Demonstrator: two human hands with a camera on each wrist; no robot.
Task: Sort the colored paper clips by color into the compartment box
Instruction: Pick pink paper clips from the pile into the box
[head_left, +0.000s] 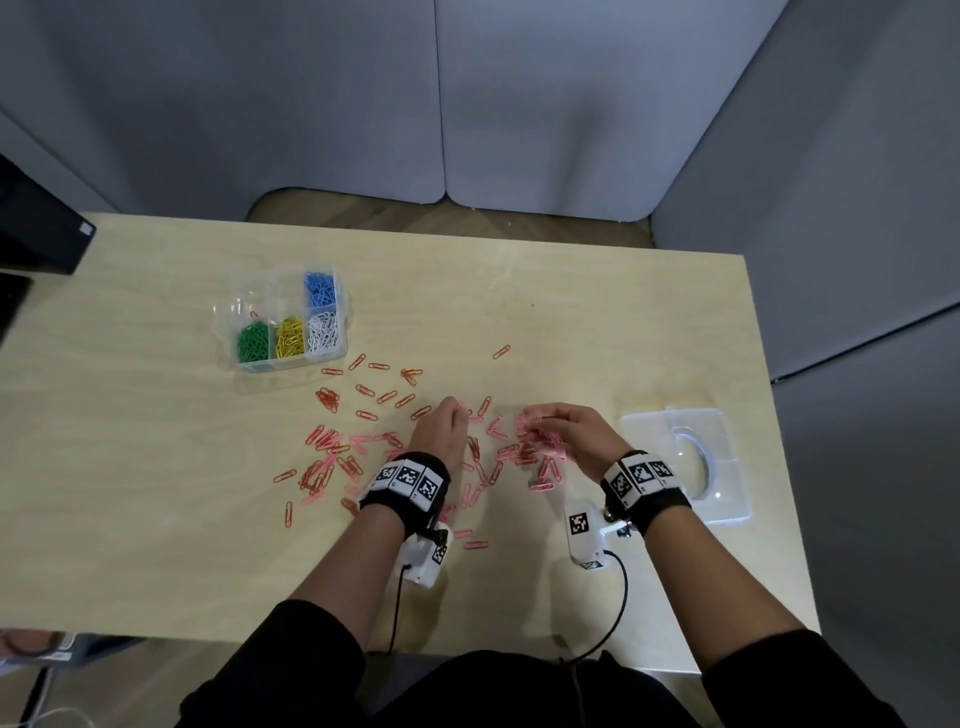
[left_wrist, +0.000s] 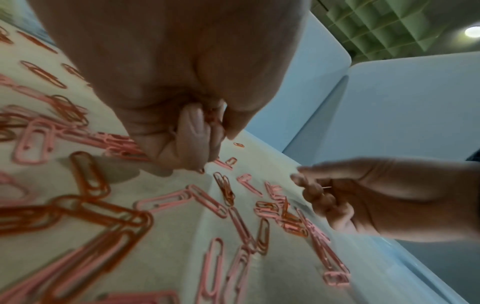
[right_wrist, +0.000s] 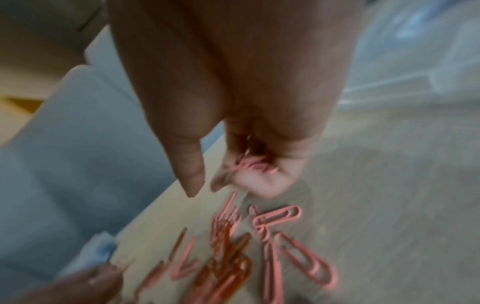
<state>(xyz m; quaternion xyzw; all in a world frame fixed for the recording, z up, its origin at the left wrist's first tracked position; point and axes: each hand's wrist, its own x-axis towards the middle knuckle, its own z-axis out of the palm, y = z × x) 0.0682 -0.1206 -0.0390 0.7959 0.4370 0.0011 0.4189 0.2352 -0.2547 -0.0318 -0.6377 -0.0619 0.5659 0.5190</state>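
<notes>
Pink and orange paper clips (head_left: 358, 447) lie scattered over the middle of the wooden table (head_left: 597, 322). The clear compartment box (head_left: 332, 357) stands at the back left, holding green (head_left: 253, 342), yellow (head_left: 289, 338), white (head_left: 322, 330) and blue clips (head_left: 318, 288) in separate compartments. My left hand (head_left: 456, 411) hovers over the pile with its fingers curled; in the left wrist view the left hand (left_wrist: 207, 139) grips orange clips (left_wrist: 211, 117). To its right, my right hand (head_left: 543, 420) sits over a dense heap. In the right wrist view the right hand (right_wrist: 221, 181) holds a bunch of pink clips (right_wrist: 255, 166).
A clear plastic lid (head_left: 685, 457) lies on the table to the right of my right hand. A dark object (head_left: 36, 228) sits at the far left edge. Grey partition panels (head_left: 519, 104) stand behind the table.
</notes>
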